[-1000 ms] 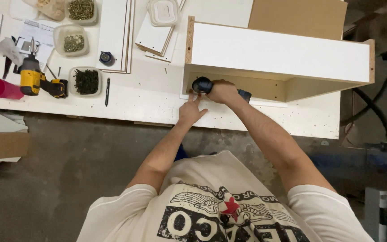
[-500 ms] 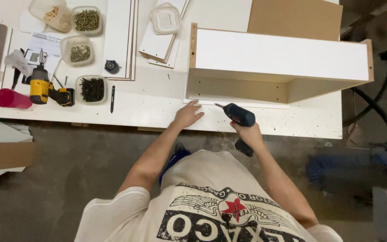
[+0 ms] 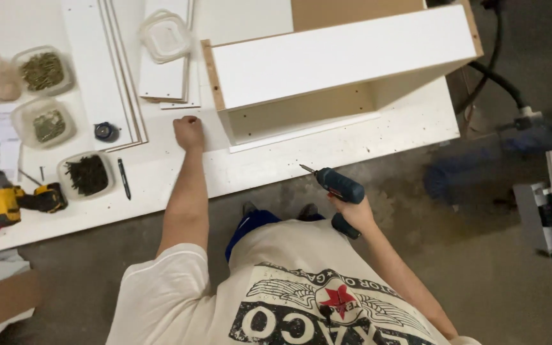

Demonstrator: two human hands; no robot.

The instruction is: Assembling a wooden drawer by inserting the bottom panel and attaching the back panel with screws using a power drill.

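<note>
White cabinet box [image 3: 346, 64] stands assembled on the bench. Right hand [image 3: 352, 211] grips the blue drill [image 3: 337, 185] clear of it; left hand [image 3: 188, 132], fist closed on nothing visible, rests beside it.

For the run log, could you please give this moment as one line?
left hand: fist on white table | right hand: holds blue drill, off table | white cabinet: untouched

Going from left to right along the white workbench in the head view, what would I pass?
Yellow and black power drill → clear plastic tub of dark screws → black pen → left hand resting on the bench → open white cabinet box → blue cordless screwdriver in the right hand.
</note>
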